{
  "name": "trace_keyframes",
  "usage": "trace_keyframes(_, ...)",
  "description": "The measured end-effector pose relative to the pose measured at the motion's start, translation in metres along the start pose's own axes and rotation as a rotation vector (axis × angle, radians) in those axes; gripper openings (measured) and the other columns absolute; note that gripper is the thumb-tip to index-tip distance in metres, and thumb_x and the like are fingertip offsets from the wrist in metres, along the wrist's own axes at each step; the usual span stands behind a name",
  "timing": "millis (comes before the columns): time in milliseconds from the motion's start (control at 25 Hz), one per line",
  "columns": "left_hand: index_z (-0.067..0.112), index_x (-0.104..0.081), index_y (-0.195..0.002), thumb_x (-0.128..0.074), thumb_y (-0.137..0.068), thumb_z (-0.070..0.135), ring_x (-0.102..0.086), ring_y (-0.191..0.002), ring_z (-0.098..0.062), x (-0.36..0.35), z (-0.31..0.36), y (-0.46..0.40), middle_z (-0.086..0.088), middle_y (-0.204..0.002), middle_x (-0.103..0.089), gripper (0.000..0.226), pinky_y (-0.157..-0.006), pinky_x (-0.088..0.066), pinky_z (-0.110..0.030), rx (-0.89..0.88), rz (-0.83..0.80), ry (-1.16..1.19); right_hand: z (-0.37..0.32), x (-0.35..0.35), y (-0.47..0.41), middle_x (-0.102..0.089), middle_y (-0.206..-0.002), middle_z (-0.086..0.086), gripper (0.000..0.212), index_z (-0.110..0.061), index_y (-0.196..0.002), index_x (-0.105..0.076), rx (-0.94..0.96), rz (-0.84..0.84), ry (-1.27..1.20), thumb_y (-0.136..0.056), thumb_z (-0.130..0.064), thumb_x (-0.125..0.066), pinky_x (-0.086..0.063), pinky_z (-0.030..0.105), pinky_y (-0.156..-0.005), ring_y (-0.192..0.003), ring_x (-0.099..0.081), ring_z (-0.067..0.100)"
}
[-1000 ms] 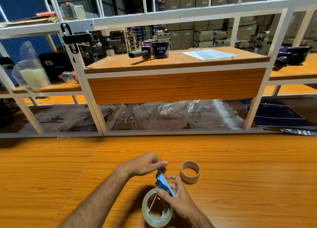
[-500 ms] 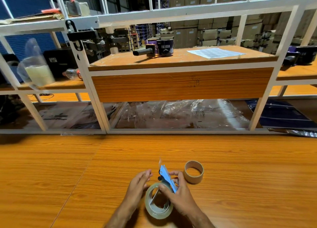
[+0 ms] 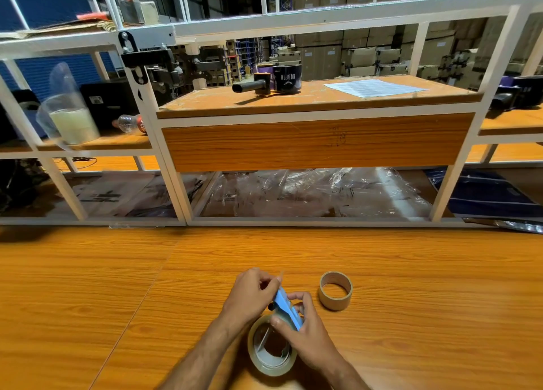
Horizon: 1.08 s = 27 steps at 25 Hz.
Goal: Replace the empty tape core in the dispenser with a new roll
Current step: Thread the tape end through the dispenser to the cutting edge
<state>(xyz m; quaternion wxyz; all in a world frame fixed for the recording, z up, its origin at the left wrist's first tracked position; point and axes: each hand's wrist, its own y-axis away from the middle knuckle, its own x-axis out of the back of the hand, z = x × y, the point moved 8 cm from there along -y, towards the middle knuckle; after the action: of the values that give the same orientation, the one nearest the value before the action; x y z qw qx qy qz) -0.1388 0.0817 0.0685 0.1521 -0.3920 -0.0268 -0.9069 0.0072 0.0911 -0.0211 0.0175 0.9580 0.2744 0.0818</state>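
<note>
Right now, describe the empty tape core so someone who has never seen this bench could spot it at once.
Start at the wide orange wooden worktop in front of the white shelving frame. Near its front edge two hands work on a blue dispenser and a clear tape roll; just right of them a short brown cardboard ring, the empty tape core, stands alone. Unlike the glossy roll, it is bare, matt and untouched.
</note>
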Motion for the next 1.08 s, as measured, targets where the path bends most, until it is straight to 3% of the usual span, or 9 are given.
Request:
trace_keyframes(120,0.019,-0.083,-0.107,-0.066,-0.096,0.039,-0.072,-0.088,-0.012,0.004,0.013,0.003,0.002,-0.099,-0.081,0.028,-0.077,-0.057,-0.027,-0.041,0.054,-0.158,-0.001,0.000,0.003,-0.068,-0.098,0.001,0.052,-0.042,-0.119,-0.048,0.001,-0.005,0.028,-0.080,-0.049,-0.082,-0.053,0.023,-0.074,-0.079,-0.065,0.001)
trace_keyframes(200,0.023,-0.079,-0.114,-0.067,-0.095,0.039,-0.069,-0.083,-0.007,0.003,0.020,0.004,0.005,-0.098,-0.080,0.028,-0.072,-0.052,-0.020,-0.076,0.079,-0.240,-0.002,0.000,0.004,-0.066,-0.095,-0.003,0.051,-0.040,-0.120,-0.048,-0.002,-0.005,0.044,-0.081,-0.046,-0.080,-0.050,0.020,-0.071,-0.074,-0.062,-0.002)
trace_keyframes(360,0.021,-0.072,-0.102,-0.065,-0.094,0.034,-0.072,-0.076,-0.014,0.004,0.027,0.006,0.002,-0.089,-0.079,0.016,-0.064,-0.055,-0.027,-0.058,0.127,-0.332,-0.002,0.001,0.007,-0.065,-0.093,-0.003,0.050,-0.040,-0.119,-0.048,0.000,-0.013,0.067,-0.081,-0.045,-0.080,-0.049,0.021,-0.071,-0.072,-0.060,-0.001)
trace_keyframes(480,0.020,-0.075,-0.096,-0.063,-0.094,0.031,-0.071,-0.081,-0.014,0.002,0.030,0.008,0.002,-0.092,-0.078,0.017,-0.063,-0.049,-0.025,-0.077,0.122,-0.380,-0.002,0.001,0.006,-0.066,-0.092,-0.002,0.049,-0.040,-0.118,-0.049,0.004,-0.004,0.068,-0.080,-0.044,-0.081,-0.049,0.026,-0.073,-0.073,-0.061,0.001)
trace_keyframes(720,0.026,-0.077,-0.113,-0.052,-0.101,0.046,-0.057,-0.106,-0.013,-0.005,0.029,0.014,0.004,-0.110,-0.061,0.034,-0.079,-0.040,-0.024,-0.231,0.001,-0.472,-0.004,0.002,0.007,-0.065,-0.096,0.001,0.047,-0.041,-0.115,-0.049,0.008,0.008,0.088,-0.079,-0.043,-0.080,-0.049,0.026,-0.070,-0.071,-0.059,0.000)
trace_keyframes(960,0.038,-0.065,-0.131,-0.030,-0.105,0.054,-0.047,-0.106,-0.012,0.001,0.021,0.026,0.008,-0.116,-0.053,0.047,-0.089,-0.040,-0.029,-0.416,-0.093,-0.615,-0.010,0.001,0.006,-0.066,-0.095,-0.003,0.052,-0.042,-0.114,-0.049,0.046,0.053,0.140,-0.076,-0.056,-0.080,-0.054,0.035,-0.073,-0.076,-0.061,0.004)
trace_keyframes(1080,0.041,-0.061,-0.133,-0.031,-0.106,0.054,-0.049,-0.107,-0.013,0.004,0.018,0.032,0.008,-0.119,-0.054,0.042,-0.090,-0.043,-0.030,-0.466,-0.060,-0.634,-0.012,-0.002,0.006,-0.068,-0.097,-0.005,0.055,-0.041,-0.116,-0.046,0.035,0.047,0.173,-0.075,-0.059,-0.078,-0.058,0.040,-0.080,-0.085,-0.067,0.008)
